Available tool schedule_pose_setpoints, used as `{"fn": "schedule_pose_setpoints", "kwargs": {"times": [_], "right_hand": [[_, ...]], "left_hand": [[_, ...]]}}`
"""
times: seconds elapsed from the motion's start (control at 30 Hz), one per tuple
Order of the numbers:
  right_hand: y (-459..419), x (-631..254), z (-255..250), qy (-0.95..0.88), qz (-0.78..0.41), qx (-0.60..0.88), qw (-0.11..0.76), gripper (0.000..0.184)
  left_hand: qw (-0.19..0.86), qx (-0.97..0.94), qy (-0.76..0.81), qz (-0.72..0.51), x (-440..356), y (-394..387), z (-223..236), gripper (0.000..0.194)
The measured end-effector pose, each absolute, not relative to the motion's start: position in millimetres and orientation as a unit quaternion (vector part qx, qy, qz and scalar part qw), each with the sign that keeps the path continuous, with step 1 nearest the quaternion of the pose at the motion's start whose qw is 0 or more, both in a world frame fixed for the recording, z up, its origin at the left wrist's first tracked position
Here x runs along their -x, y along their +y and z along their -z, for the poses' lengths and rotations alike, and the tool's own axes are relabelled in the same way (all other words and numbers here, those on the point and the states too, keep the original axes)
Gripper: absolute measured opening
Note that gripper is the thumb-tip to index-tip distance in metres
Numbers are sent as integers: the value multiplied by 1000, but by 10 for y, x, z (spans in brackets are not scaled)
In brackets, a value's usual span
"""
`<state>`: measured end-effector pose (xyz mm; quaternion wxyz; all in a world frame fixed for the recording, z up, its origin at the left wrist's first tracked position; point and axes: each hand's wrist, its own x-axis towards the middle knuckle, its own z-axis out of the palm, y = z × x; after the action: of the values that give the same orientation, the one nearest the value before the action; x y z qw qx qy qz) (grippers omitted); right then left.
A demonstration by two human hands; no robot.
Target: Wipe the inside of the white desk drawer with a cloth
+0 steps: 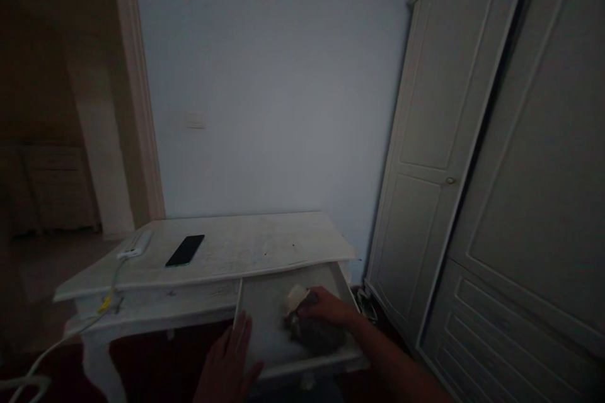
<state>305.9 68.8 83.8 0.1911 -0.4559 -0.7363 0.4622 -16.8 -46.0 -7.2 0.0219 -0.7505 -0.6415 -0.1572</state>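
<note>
A drawer (265, 352) is pulled out from the white desk (255, 242). Inside it, my right hand (326, 307) is closed around a bunched grey cloth (319, 335), which is smeared by motion and hangs over the drawer bottom. A pale patch (297, 296) shows at the fingertips; whether it belongs to the cloth I cannot tell. My left hand (231, 359) lies against the drawer's left wall near the front corner, fingers stretched out, holding nothing.
A dark phone (185, 250) and a white power strip (135, 244) lie on the desktop's left part, a cable (61, 343) trailing off the side. White wardrobes (425, 214) stand close on the right. Behind the desk is a pale wall (283, 88); a doorway opens left.
</note>
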Motion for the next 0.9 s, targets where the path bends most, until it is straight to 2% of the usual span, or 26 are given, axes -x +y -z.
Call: {"fn": "schedule_pose_setpoints", "kwargs": {"times": [0.1,0.2,0.43,0.57,0.63,0.73,0.77,0.9], "right_hand": [[762,-3107,-897,-747,-320,543,210,63],[756,-3067,-796,-737,-236,602,199,68],[555,-2608,-549,-816,-202,537,67,68],[510,-2359,-583,-834,-202,514,19,59],[500,-2373,-605,-838,-211,503,1,67],[538,-2610,-647,-834,-183,521,-16,95],[572,-2717,-667,-825,-165,540,-16,98],[778,-2912,-728,-772,-109,627,12,78]], "left_hand": [[70,757,-629,163,21,-370,-6,60],[52,775,-612,148,-43,-325,-111,56],[7,796,-591,132,57,-276,-33,46],[1,802,-583,130,32,-332,-100,43],[15,799,-584,141,3,-379,-163,43],[27,796,-582,163,-30,-422,-216,44],[25,796,-581,167,-38,-426,-223,44],[-5,799,-586,139,-70,-420,-248,45]]}}
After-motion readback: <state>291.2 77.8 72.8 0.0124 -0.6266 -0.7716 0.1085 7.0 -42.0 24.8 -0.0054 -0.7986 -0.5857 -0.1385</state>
